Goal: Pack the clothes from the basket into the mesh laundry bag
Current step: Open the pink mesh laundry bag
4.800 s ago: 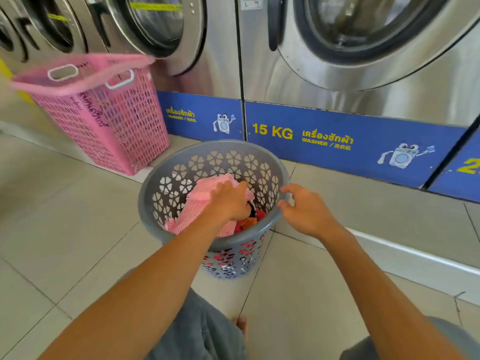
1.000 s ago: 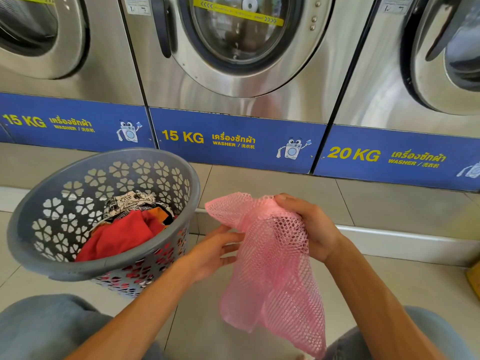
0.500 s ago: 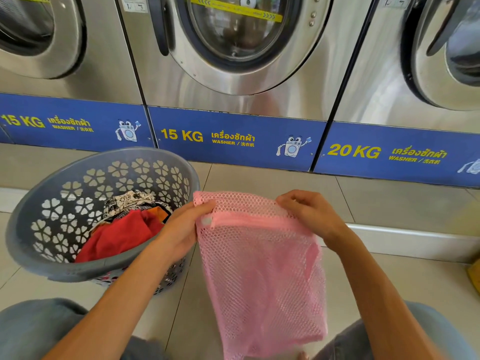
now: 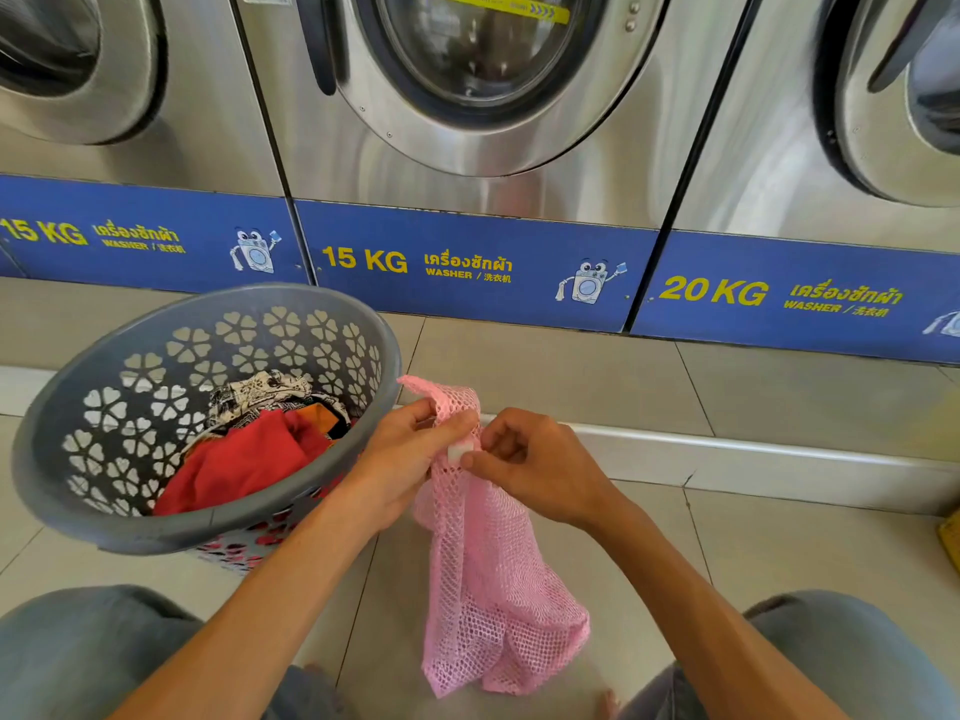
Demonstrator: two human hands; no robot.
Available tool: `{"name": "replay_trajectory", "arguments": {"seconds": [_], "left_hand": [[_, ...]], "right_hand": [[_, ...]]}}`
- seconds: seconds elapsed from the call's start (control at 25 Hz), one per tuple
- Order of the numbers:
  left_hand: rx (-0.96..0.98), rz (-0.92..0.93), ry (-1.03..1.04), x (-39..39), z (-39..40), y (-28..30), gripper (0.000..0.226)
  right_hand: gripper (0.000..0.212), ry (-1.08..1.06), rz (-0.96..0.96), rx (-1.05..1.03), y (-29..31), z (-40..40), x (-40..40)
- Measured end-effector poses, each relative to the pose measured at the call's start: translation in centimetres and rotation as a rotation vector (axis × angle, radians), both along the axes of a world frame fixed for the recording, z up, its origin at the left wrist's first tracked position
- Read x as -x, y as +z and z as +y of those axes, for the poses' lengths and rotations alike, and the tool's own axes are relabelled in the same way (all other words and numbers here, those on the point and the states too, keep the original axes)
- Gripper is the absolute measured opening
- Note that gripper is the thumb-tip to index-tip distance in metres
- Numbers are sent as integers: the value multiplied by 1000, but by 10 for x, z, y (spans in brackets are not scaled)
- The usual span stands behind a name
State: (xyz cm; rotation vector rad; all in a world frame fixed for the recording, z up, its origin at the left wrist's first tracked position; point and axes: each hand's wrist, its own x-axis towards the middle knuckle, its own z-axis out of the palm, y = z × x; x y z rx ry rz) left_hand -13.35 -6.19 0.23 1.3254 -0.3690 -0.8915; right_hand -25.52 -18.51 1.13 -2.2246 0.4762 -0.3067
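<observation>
Hands, left (image 4: 410, 449) and right (image 4: 535, 465), pinch pink mesh bag (image 4: 483, 579) top; washer labels (image 4: 415, 262) read "15 KG", "20 KG".

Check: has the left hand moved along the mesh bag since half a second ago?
Yes. The left hand slid right along the pink mesh bag toward the right hand, away from the grey basket.
</observation>
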Motion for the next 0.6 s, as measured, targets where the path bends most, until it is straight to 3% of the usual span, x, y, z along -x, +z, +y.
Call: {"name": "replay_trajectory", "arguments": {"seconds": [0.24, 0.6], "left_hand": [[-148, -204, -114, -6, 2, -5, 47], [-179, -284, -61, -4, 6, 6, 40]], "right_hand": [[12, 27, 35, 39, 2, -7, 3], [8, -2, 35, -59, 12, -10, 8]]}}
